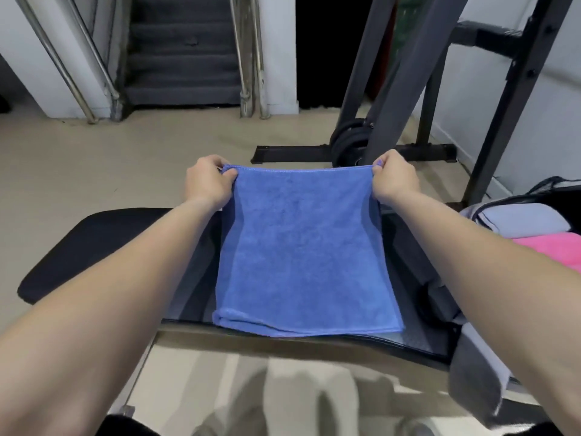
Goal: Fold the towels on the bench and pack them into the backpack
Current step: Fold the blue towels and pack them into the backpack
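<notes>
A blue towel (301, 253) lies doubled across the black bench (94, 247), its near folded edge at the bench's front. My left hand (206, 184) pinches the towel's far left corner and my right hand (393, 180) pinches the far right corner, with that far edge stretched taut between them. At the right edge sits the open grey backpack (478, 379), with a pink towel (556, 251) and a pale grey towel (531, 220) showing in it.
A dark metal weight rack (405, 89) with black weight plates (352, 140) stands on the beige floor beyond the bench. A staircase with steel handrails (248, 58) rises at the back. White walls close in at the right.
</notes>
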### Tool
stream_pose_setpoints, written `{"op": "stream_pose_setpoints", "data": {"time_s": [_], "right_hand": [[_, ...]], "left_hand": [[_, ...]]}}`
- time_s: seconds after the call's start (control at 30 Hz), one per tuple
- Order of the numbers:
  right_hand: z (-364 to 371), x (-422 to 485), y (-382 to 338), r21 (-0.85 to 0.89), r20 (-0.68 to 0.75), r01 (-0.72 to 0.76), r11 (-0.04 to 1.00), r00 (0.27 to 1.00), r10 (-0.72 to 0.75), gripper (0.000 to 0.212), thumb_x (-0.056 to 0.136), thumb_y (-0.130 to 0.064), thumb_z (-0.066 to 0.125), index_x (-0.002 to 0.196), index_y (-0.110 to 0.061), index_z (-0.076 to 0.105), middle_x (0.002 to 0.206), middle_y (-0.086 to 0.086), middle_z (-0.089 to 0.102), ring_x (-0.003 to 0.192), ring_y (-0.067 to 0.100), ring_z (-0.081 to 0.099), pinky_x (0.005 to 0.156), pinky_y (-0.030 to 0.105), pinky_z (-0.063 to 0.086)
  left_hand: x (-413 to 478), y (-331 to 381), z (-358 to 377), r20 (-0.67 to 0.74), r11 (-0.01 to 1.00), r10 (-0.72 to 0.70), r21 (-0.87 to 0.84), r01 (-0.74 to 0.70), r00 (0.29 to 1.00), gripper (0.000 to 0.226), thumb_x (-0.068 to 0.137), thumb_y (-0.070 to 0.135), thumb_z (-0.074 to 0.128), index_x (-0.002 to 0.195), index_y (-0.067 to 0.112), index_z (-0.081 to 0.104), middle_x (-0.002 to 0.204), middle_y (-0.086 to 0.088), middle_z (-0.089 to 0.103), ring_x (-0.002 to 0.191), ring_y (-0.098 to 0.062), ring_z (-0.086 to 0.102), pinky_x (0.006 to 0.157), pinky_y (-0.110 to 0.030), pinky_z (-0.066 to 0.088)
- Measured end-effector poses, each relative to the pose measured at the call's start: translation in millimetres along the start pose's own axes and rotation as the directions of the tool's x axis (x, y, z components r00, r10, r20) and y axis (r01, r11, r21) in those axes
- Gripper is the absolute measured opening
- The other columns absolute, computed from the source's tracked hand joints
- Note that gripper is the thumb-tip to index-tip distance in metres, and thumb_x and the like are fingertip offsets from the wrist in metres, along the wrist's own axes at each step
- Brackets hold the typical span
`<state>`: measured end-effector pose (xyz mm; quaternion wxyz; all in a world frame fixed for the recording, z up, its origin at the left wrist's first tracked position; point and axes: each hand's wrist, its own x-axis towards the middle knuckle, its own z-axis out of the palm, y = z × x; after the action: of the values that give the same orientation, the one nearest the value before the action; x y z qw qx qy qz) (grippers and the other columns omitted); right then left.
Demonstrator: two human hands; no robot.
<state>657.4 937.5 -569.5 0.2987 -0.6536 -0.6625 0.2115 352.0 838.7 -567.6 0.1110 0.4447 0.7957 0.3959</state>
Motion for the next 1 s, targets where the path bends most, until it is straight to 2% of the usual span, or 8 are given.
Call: {"op": "stream_pose_setpoints", "data": {"time_s": [0.1, 0.27, 0.37, 0.47, 0.53, 0.67, 0.77, 1.0], "right_hand": [[-0.6, 9.4, -6.2, 0.117, 0.023, -0.016, 0.993, 1.000, 0.014, 0.014, 0.096, -0.023, 0.037, 0.086, -0.027, 0.046, 0.099, 0.005, 0.063, 0.086, 0.031, 0.068, 0.078, 0.047, 0.058], [-8.1, -10.7, 4.5, 0.304, 0.154, -0.057, 0.951, 0.988, 0.010, 0.015, 0.099, -0.018, 0.044, 0.086, -0.019, 0.052, 0.092, 0.010, 0.066, 0.071, 0.028, 0.070, 0.063, 0.039, 0.059], [-15.5, -36.1, 21.9, 0.429, 0.231, -0.105, 0.897, 0.973, 0.003, 0.021, 0.094, -0.012, 0.052, 0.074, -0.015, 0.059, 0.079, 0.013, 0.059, 0.069, 0.028, 0.061, 0.065, 0.039, 0.061], [-19.8, -59.6, 36.7, 0.493, 0.285, -0.164, 0.854, 0.958, 0.020, 0.032, 0.098, -0.022, 0.050, 0.069, -0.012, 0.059, 0.079, 0.015, 0.058, 0.070, 0.025, 0.058, 0.072, 0.039, 0.061], [-18.1, -72.9, 45.8, 0.448, 0.277, -0.146, 0.882, 0.961, 0.018, 0.037, 0.099, -0.028, 0.054, 0.068, -0.009, 0.061, 0.073, 0.012, 0.064, 0.064, 0.019, 0.059, 0.076, 0.041, 0.062], [-9.2, -89.3, 60.3, 0.219, 0.234, -0.062, 0.974, 0.972, 0.009, 0.020, 0.075, -0.011, 0.086, 0.075, -0.013, 0.066, 0.064, -0.001, 0.067, 0.072, 0.019, 0.068, 0.075, 0.034, 0.057], [-3.4, -95.6, 61.8, 0.185, 0.272, -0.061, 0.981, 0.962, 0.009, 0.029, 0.069, 0.002, 0.086, 0.081, -0.013, 0.064, 0.077, 0.001, 0.073, 0.083, 0.018, 0.072, 0.062, 0.024, 0.050], [-8.2, -92.3, 61.9, 0.201, 0.218, 0.021, 0.979, 0.974, -0.065, 0.029, 0.074, 0.002, 0.081, 0.089, -0.017, 0.064, 0.086, -0.002, 0.073, 0.080, 0.014, 0.068, 0.062, 0.022, 0.048]], "left_hand": [[13.0, -2.0, -1.4, -0.024, 0.999, 0.019, -0.037, -0.020, 1.000, 0.011, 0.090, 0.029, 0.059, 0.079, 0.029, 0.061, 0.079, 0.003, 0.069, 0.077, -0.026, 0.072, 0.080, -0.043, 0.059], [-12.2, -13.9, -13.7, -0.032, 0.997, 0.064, -0.032, -0.065, 0.997, 0.005, 0.090, 0.026, 0.060, 0.087, 0.025, 0.065, 0.078, -0.002, 0.071, 0.080, -0.026, 0.070, 0.082, -0.039, 0.056], [-52.4, -21.9, -23.7, 0.021, 0.999, 0.053, -0.004, -0.053, 0.998, 0.008, 0.088, 0.022, 0.061, 0.087, 0.018, 0.067, 0.074, 0.002, 0.068, 0.075, -0.021, 0.062, 0.068, -0.029, 0.045], [-88.6, -35.4, -30.2, 0.079, 0.999, 0.035, 0.017, -0.036, 0.996, 0.011, 0.086, 0.023, 0.063, 0.079, 0.018, 0.069, 0.073, 0.002, 0.068, 0.069, -0.016, 0.059, 0.059, -0.024, 0.043], [-105.6, -43.9, -32.9, 0.127, 0.998, 0.047, 0.046, -0.053, 0.991, 0.012, 0.085, 0.024, 0.065, 0.074, 0.021, 0.070, 0.075, 0.003, 0.071, 0.072, -0.016, 0.063, 0.062, -0.023, 0.047], [-120.1, -55.1, -34.0, 0.228, 0.983, 0.096, 0.130, -0.128, 0.969, 0.009, 0.077, 0.020, 0.066, 0.069, 0.023, 0.069, 0.077, 0.010, 0.071, 0.076, -0.013, 0.066, 0.071, -0.034, 0.055], [-125.2, -61.9, -37.2, 0.294, 0.963, 0.153, 0.170, -0.209, 0.944, 0.009, 0.074, 0.019, 0.068, 0.068, 0.025, 0.066, 0.085, 0.012, 0.069, 0.080, -0.010, 0.066, 0.077, -0.038, 0.057], [-126.0, -65.6, -43.4, 0.228, 0.957, 0.248, 0.093, -0.274, 0.942, 0.014, 0.074, 0.014, 0.070, 0.070, 0.027, 0.066, 0.093, 0.016, 0.069, 0.089, -0.005, 0.067, 0.083, -0.033, 0.057]]}}
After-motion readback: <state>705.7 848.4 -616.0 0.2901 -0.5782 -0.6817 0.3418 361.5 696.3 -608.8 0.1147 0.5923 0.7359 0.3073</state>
